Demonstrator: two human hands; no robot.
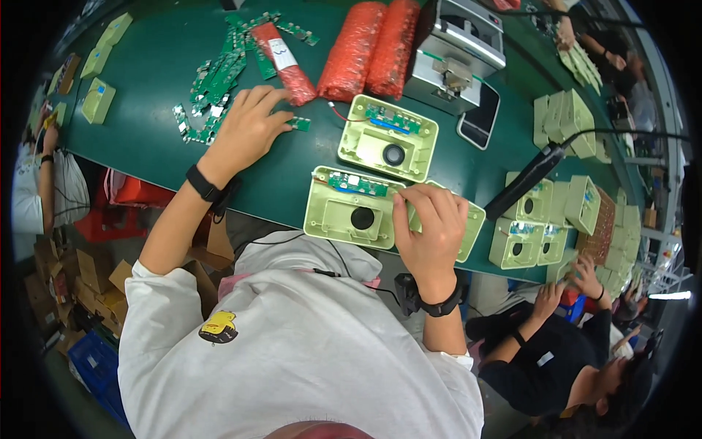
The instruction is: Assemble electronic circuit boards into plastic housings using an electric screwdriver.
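My left hand (248, 132) reaches over the table with its fingers bent. A small green circuit board (300, 124) sticks out at its thumb and fingertip, pinched there. My right hand (433, 230) curls over the right edge of a pale green plastic housing (336, 219) near the table's front edge. That housing holds a green board along its far wall and a round black part. Partly under the same hand lies another pale green shell (472, 230). Just beyond, a similar housing (355, 150) contains a board, a red wire, a blue strip and a round black speaker.
Loose circuit boards (219, 77) are heaped at the far left. Red bubble-wrapped bundles (355, 47) lie beside a silver machine (446, 80) and a phone (479, 117). A black handheld tool (523, 183) hangs at the right, near stacked housings (530, 197). A co-worker (559, 358) works there.
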